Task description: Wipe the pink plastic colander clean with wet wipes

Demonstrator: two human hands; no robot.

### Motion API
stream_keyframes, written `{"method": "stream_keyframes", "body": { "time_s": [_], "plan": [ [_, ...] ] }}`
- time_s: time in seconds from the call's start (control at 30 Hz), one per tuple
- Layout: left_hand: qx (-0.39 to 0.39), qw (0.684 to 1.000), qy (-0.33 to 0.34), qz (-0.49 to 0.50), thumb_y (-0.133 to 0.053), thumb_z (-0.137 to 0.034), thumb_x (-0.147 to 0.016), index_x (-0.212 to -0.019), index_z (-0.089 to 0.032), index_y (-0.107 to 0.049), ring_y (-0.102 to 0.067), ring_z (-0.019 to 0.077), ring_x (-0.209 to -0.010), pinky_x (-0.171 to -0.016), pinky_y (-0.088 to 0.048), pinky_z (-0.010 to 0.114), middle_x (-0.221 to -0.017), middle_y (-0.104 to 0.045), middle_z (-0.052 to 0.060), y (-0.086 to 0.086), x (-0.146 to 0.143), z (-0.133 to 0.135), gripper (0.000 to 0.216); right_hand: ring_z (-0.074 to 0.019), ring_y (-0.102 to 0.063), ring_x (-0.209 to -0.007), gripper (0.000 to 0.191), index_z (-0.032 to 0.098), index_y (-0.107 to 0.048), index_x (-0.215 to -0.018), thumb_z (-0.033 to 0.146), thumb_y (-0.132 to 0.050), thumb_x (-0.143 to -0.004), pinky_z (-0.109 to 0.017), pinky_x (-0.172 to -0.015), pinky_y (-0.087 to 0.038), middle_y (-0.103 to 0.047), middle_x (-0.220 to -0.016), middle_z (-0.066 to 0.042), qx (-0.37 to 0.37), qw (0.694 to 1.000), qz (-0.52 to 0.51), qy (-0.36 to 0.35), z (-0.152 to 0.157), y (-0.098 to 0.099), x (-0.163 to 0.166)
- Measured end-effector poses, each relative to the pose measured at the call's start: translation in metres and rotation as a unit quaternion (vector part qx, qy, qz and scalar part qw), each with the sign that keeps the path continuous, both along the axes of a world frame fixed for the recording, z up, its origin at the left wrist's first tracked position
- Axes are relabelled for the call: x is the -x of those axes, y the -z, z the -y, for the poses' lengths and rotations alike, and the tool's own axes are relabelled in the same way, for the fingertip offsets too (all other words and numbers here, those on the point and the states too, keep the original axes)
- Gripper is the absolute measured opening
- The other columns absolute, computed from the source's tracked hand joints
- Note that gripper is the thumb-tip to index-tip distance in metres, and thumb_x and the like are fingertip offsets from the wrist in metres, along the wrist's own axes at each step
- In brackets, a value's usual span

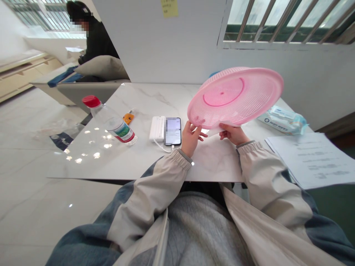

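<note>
A round pink mesh basket (235, 98) is held tilted above the white marble table (144, 155), its underside facing me. My left hand (191, 137) grips the basket's near rim from below, fingers closed on it. My right hand (233, 133) pinches a small white cloth or tissue (213, 131) against the rim beside the left hand. Both sleeves are beige with blue-grey panels.
A phone (173, 131) lies next to a white power bank (157, 128), joined by a cable. A water bottle with a red cap (111, 120) lies at the left near a small orange object (128, 118). A wipes packet (283, 120) and papers (310, 157) sit at the right. Another person (94, 37) sits at the back left.
</note>
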State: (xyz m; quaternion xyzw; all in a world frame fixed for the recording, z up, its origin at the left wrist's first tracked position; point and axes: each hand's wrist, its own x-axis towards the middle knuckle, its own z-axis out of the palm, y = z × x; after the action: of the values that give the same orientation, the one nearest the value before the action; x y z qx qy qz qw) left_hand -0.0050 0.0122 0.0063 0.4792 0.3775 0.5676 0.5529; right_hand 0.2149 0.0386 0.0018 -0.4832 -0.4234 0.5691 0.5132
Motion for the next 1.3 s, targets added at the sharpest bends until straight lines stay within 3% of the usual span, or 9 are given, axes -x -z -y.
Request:
{"method": "stream_keyframes", "body": {
  "time_s": [0.27, 0.4, 0.67, 0.9, 1.03, 1.17, 1.3],
  "plan": [
    [0.06, 0.996, 0.042, 0.043, -0.074, -0.035, -0.091, -0.121, -0.021, -0.061, -0.074, 0.013, -0.068, -0.057, -0.051, 0.023, -0.118, -0.078, 0.009, 0.001, 0.0, 0.0, 0.036, -0.0134, -0.065, -0.055, 0.055, 0.016, -0.076, -0.081, 0.052, -0.105, -0.05, -0.025, -0.044, -0.062, -0.068, -0.068, -0.002, 0.009, 1.0, 0.005, -0.016, -0.001, 0.004, -0.001],
    [0.087, 0.993, 0.064, 0.047, -0.075, -0.032, -0.09, -0.122, -0.018, -0.063, -0.075, 0.0142, -0.07, -0.057, -0.051, 0.024, -0.121, -0.077, 0.012, 0.001, 0.0, 0.001, 0.037, -0.0136, -0.065, -0.057, 0.055, 0.017, -0.077, -0.085, 0.05, -0.105, -0.052, -0.026, -0.045, -0.062, -0.07, -0.074, -0.003, 0.008, 1.0, -0.002, -0.029, -0.001, 0.003, -0.002],
    [0.065, 0.996, 0.062, 0.008, -0.072, -0.036, -0.092, -0.118, -0.016, -0.072, -0.075, 0.0148, -0.069, -0.053, -0.051, 0.022, -0.116, -0.078, 0.013, -0.01, -0.001, 0.005, 0.033, -0.015, -0.064, -0.056, 0.054, 0.02, -0.076, -0.084, 0.056, -0.103, -0.053, -0.027, -0.046, -0.061, -0.068, -0.067, -0.001, -0.003, 0.999, 0.018, -0.035, 0.001, -0.002, 0.001],
    [0.018, 0.999, 0.045, -0.013, -0.062, -0.043, -0.099, -0.122, -0.016, -0.071, -0.074, 0.0137, -0.062, -0.049, -0.051, 0.023, -0.127, -0.077, 0.015, -0.006, -0.001, 0.002, 0.037, -0.0158, -0.063, -0.052, 0.053, 0.018, -0.074, -0.084, 0.059, -0.098, -0.06, -0.028, -0.047, -0.06, -0.066, -0.06, -0.002, -0.004, 0.999, 0.027, -0.043, 0.001, 0.0, 0.0],
    [0.046, 0.998, 0.049, 0.006, -0.058, -0.042, -0.103, -0.143, -0.018, -0.062, -0.073, 0.0126, -0.061, -0.05, -0.052, 0.023, -0.133, -0.075, 0.016, -0.003, -0.002, 0.001, 0.047, -0.0146, -0.06, -0.048, 0.054, 0.016, -0.073, -0.08, 0.065, -0.092, -0.067, -0.028, -0.044, -0.056, -0.066, -0.058, -0.004, -0.015, 0.998, 0.037, -0.049, 0.0, 0.003, -0.001],
    [0.081, 0.995, 0.051, 0.007, -0.058, -0.041, -0.103, -0.15, -0.017, -0.057, -0.074, 0.0132, -0.061, -0.052, -0.052, 0.023, -0.129, -0.077, 0.017, -0.004, -0.003, 0.003, 0.053, -0.0136, -0.059, -0.053, 0.049, 0.017, -0.072, -0.081, 0.063, -0.085, -0.076, -0.027, -0.045, -0.055, -0.066, -0.064, -0.004, -0.041, 0.997, 0.067, -0.002, -0.001, 0.006, 0.001],
    [0.079, 0.994, 0.075, -0.012, -0.059, -0.042, -0.103, -0.152, -0.018, -0.055, -0.076, 0.0139, -0.063, -0.053, -0.052, 0.023, -0.13, -0.076, 0.016, -0.003, -0.004, 0.005, 0.055, -0.0188, -0.069, -0.079, 0.043, 0.02, -0.075, -0.096, 0.049, -0.092, -0.069, -0.028, -0.054, -0.063, -0.073, -0.092, -0.005, -0.062, 0.994, 0.029, 0.083, -0.004, 0.006, 0.002]
  ]
}}
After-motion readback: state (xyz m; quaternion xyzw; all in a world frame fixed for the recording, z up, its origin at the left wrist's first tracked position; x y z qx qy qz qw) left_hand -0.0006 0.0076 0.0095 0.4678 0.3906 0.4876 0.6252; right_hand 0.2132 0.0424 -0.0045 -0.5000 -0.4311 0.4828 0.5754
